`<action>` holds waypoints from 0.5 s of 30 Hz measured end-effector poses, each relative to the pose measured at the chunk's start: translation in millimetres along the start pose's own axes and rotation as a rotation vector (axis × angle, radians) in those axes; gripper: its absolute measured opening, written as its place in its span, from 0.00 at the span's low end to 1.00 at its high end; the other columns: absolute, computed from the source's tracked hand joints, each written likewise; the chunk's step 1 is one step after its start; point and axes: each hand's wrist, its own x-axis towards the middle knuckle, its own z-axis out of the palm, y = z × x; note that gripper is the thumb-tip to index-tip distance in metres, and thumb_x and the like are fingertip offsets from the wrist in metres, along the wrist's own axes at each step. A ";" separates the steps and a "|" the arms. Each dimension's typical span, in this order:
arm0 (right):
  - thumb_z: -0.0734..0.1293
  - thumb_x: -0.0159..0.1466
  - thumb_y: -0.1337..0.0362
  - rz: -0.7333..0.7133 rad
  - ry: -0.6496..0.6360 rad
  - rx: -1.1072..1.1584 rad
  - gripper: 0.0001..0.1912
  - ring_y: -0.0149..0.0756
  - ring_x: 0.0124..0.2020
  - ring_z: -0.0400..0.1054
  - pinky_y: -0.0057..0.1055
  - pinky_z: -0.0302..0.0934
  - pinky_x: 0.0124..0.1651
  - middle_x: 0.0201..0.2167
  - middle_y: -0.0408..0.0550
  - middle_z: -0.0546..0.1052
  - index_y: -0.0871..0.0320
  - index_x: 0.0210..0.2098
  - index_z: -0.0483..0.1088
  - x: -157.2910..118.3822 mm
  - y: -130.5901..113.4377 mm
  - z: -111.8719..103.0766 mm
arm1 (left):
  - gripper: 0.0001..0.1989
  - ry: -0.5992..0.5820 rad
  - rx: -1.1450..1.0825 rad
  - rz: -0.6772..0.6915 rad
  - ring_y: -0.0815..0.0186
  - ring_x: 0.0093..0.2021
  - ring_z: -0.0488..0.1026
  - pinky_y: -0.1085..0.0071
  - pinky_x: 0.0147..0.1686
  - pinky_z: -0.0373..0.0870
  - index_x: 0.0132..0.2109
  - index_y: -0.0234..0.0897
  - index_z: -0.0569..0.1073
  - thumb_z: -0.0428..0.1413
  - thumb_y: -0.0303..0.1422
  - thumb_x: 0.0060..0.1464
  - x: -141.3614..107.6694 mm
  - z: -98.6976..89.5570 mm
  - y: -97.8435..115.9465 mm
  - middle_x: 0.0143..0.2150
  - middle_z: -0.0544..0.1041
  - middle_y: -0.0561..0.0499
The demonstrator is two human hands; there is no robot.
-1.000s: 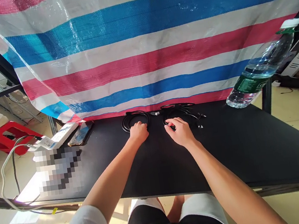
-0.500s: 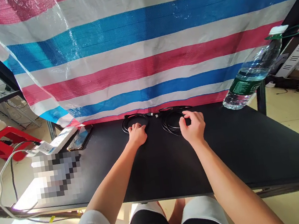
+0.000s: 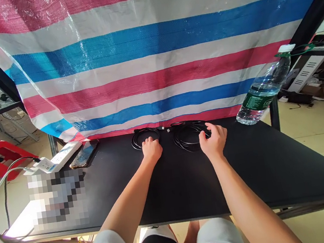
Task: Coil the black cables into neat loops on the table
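The larger round coil of glossy black cable (image 3: 178, 142) lies on the flat black counter (image 3: 183, 187), just left of the nearer right hand (image 3: 215, 141), its grip parted. The left hand (image 3: 152, 149), fingers curled, covers the smaller round black cable coil (image 3: 135, 142)'s near-right edge; hold undetermined.

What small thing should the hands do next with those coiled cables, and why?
Perhaps close the right hand on the right coil: a gap shows between its thumb and forefinger, at the coil's edge. The left hand is at the left coil.
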 end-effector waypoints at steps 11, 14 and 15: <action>0.64 0.54 0.60 0.123 -0.354 0.043 0.33 0.57 0.49 0.60 0.55 0.60 0.43 0.51 0.59 0.71 0.52 0.60 0.59 -7.3 20.3 9.9 | 0.25 0.143 -0.230 -0.022 0.50 0.65 0.58 0.50 0.61 0.57 0.60 0.37 0.66 0.52 0.32 0.54 -20.1 -1.1 -10.0 0.63 0.63 0.37; 0.65 0.53 0.60 0.150 -0.333 0.054 0.28 0.53 0.43 0.62 0.53 0.61 0.41 0.39 0.54 0.73 0.52 0.54 0.67 -7.5 16.6 8.8 | 0.23 0.174 -0.291 -0.072 0.50 0.65 0.57 0.49 0.60 0.58 0.58 0.38 0.67 0.51 0.32 0.55 -21.7 -5.6 -18.3 0.63 0.63 0.38; 0.65 0.52 0.60 0.144 -0.315 0.049 0.23 0.51 0.41 0.62 0.51 0.61 0.40 0.35 0.53 0.72 0.52 0.49 0.71 -7.5 15.8 8.2 | 0.22 0.188 -0.307 -0.084 0.50 0.65 0.58 0.49 0.60 0.59 0.58 0.39 0.67 0.51 0.32 0.55 -22.1 -6.3 -22.1 0.62 0.64 0.39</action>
